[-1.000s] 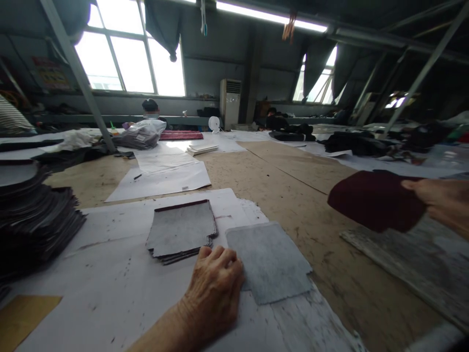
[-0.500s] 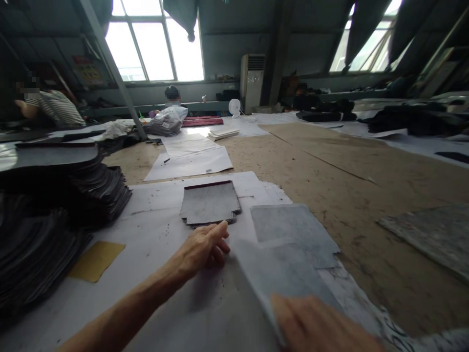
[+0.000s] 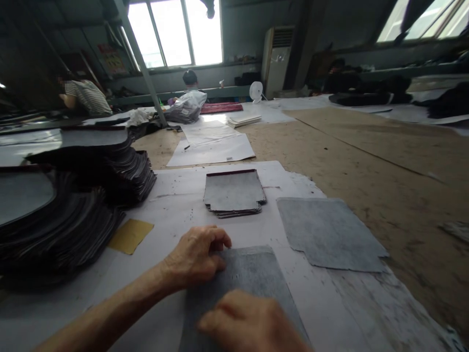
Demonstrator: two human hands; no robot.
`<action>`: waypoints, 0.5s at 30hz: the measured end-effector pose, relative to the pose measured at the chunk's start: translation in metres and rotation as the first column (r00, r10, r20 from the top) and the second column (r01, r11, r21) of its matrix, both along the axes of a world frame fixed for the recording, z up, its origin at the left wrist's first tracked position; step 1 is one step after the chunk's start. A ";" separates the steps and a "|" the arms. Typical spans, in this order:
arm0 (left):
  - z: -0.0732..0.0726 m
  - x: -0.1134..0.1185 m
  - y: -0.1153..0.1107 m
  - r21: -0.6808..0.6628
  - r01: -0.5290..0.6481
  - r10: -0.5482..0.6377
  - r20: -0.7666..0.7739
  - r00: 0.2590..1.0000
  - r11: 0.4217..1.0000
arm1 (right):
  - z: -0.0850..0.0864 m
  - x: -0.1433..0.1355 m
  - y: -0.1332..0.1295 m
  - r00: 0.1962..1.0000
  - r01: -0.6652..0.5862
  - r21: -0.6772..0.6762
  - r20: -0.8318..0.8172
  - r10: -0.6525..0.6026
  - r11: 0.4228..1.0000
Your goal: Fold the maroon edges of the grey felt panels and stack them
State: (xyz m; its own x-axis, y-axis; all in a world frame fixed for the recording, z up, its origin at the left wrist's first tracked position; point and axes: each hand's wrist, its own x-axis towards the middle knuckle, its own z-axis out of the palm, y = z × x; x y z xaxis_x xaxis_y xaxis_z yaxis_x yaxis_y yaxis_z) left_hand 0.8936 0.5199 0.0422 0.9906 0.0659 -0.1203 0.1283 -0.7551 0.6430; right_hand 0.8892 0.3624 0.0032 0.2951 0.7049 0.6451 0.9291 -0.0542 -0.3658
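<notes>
A flat grey fabric piece lies on the white paper straight in front of me. My left hand is at its upper left corner, fingers curled and thumb resting on the piece. Over its lower part is my right hand, slightly blurred, with fingers bent inward; whatever they hold is hidden. To the right lies a second grey piece with a notched corner. Beyond my hands sits a small stack of grey pieces with a dark red strip along the far edge.
Tall stacks of dark pieces stand on the left, near a yellow card. White paper covers part of the brown table. Across the table are a person, a white fan and a slanting pole.
The right hand has brought the grey piece leftward and laid it before me, uncovering the second piece. My left hand now curls at its corner. The view has turned slightly left and down.
</notes>
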 end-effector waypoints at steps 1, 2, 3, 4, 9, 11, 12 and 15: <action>-0.003 -0.001 0.000 0.012 0.015 -0.016 0.043 0.999 1.000 | 0.008 0.015 -0.007 0.997 0.039 -0.010 -0.065 -0.040 0.999; -0.005 -0.003 0.000 0.030 0.034 -0.037 0.093 0.995 0.999 | 0.016 0.031 -0.014 0.991 0.077 -0.118 -0.097 -0.089 0.990; -0.008 -0.004 0.000 0.054 0.055 -0.063 0.148 0.987 0.997 | 0.023 0.046 -0.020 0.986 0.145 -0.180 -0.056 -0.157 0.973; -0.010 -0.005 0.001 0.085 0.077 -0.093 0.205 0.974 0.993 | 0.028 0.060 -0.026 0.983 0.177 -0.236 -0.012 -0.186 0.955; -0.019 -0.010 0.004 0.207 0.156 -0.230 0.413 0.881 0.966 | 0.028 0.091 -0.036 0.992 0.128 -0.401 0.052 -0.117 0.907; -0.022 -0.010 0.006 0.224 0.195 -0.281 0.472 0.836 0.955 | 0.024 0.091 -0.038 0.994 0.102 -0.367 0.071 -0.081 0.925; -0.023 -0.011 0.008 0.235 0.221 -0.312 0.495 0.811 0.947 | 0.022 0.091 -0.039 0.994 0.094 -0.342 0.089 -0.067 0.935; -0.025 -0.011 0.011 0.302 0.301 -0.423 0.553 0.718 0.905 | 0.018 0.089 -0.044 0.979 0.067 -0.226 0.204 -0.020 0.972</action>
